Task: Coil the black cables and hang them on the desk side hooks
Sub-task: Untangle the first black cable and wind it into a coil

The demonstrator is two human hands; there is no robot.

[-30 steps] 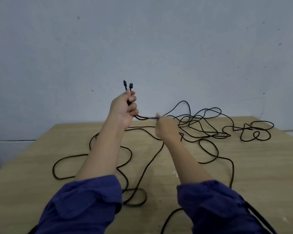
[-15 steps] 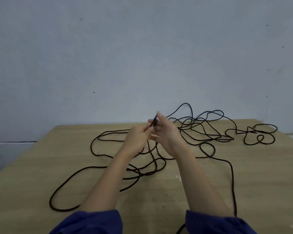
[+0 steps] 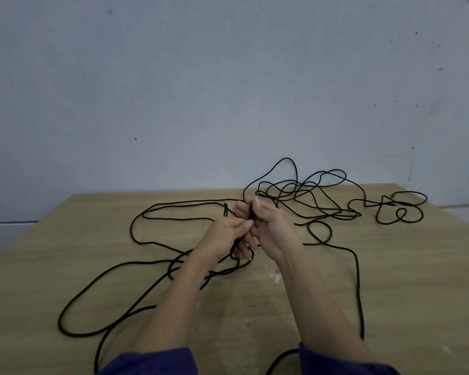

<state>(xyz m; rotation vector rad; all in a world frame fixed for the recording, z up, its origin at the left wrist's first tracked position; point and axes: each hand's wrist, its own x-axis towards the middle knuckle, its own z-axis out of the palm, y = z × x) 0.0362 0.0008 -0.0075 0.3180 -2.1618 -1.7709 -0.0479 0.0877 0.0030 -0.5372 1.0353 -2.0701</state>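
A long black cable [image 3: 114, 269] lies in loose loops across the wooden desk [image 3: 406, 277]. A tangled heap of black cable [image 3: 309, 196] sits at the far right by the wall. My left hand [image 3: 225, 234] and my right hand [image 3: 271, 228] meet above the middle of the desk, touching each other. Both pinch the same short stretch of black cable, which shows between the fingers of my right hand. A small bend of cable [image 3: 225, 208] sticks up beside my left hand. No hooks are in view.
A pale grey wall [image 3: 228, 90] stands right behind the desk's far edge. Smaller cable loops [image 3: 398, 209] lie at the far right corner. One strand [image 3: 359, 293] runs along the right side toward the near edge. Blue sleeves cover my forearms at the bottom.
My left hand has come down from its raised position with the cable ends and joined my right hand at the desk's middle. More cable now lies spread on the left.
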